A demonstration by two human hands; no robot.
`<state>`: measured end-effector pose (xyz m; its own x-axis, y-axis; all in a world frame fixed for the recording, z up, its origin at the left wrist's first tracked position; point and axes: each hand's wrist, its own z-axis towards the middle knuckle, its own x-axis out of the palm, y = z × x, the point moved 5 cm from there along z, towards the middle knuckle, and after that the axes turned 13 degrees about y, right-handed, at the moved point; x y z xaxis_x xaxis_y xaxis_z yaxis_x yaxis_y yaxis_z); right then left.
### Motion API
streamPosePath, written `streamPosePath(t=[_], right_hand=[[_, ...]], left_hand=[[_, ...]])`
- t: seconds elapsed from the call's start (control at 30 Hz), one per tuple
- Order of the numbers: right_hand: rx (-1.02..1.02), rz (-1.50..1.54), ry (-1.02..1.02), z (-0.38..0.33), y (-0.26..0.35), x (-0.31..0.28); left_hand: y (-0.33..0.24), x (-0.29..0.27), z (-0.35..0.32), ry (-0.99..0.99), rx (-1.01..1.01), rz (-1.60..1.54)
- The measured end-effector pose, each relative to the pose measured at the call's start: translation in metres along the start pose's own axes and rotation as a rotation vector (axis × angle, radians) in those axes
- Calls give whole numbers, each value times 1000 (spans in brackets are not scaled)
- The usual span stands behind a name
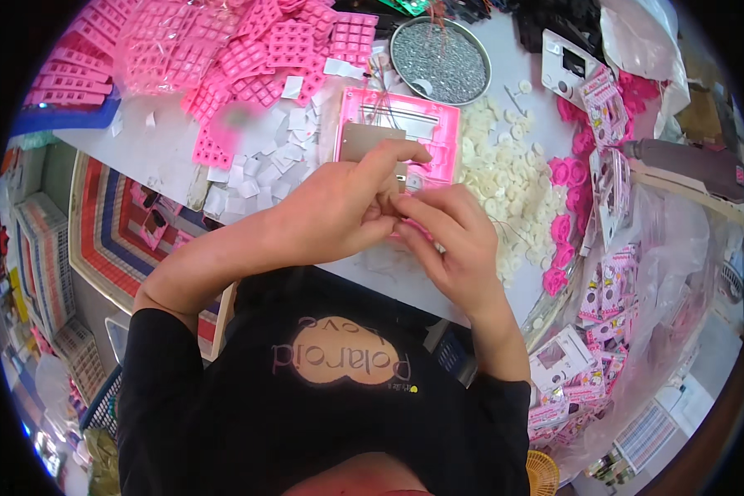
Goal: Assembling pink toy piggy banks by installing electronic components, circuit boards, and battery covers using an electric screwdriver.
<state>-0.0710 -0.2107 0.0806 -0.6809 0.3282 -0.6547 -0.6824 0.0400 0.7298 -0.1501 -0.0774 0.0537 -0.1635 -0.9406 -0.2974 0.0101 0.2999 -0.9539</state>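
Observation:
Over the near side of an open pink plastic casing [448,142], my left hand [339,202] and my right hand [455,240] meet with their fingertips together. The left index finger arches above the casing while its thumb and other fingers curl inward. My right thumb and fingers are pinched close to the left ones. Whatever lies between the fingertips is hidden or too small to name. A flat brown-grey board [364,140] rests over the casing's left part, partly covered by my left hand. Thin wires [379,106] rise from the casing's far side.
A round metal dish [442,59] of small silvery screws stands behind the casing. White plastic discs [504,182] are heaped on the right, beside bright pink parts [562,223]. Pink keypad-like pieces [256,62] and white paper squares [277,165] cover the left. A dark handheld tool [686,165] lies far right.

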Motion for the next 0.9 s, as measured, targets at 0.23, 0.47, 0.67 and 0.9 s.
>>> streamPosePath(t=[0.23,0.47,0.67,0.9], right_hand=[[530,430,0,-37,-35,-1],[247,-245,150,-44,-16,1],[226,-414,286,-32,-13,-3],[-92,-445,413,-30,-27,0]], left_hand=[[3,-20,-24,-87,96,521],[10,0,-36,-13,76,824],[2,2,-32,-2,42,826],[5,53,-22,37,168,590]])
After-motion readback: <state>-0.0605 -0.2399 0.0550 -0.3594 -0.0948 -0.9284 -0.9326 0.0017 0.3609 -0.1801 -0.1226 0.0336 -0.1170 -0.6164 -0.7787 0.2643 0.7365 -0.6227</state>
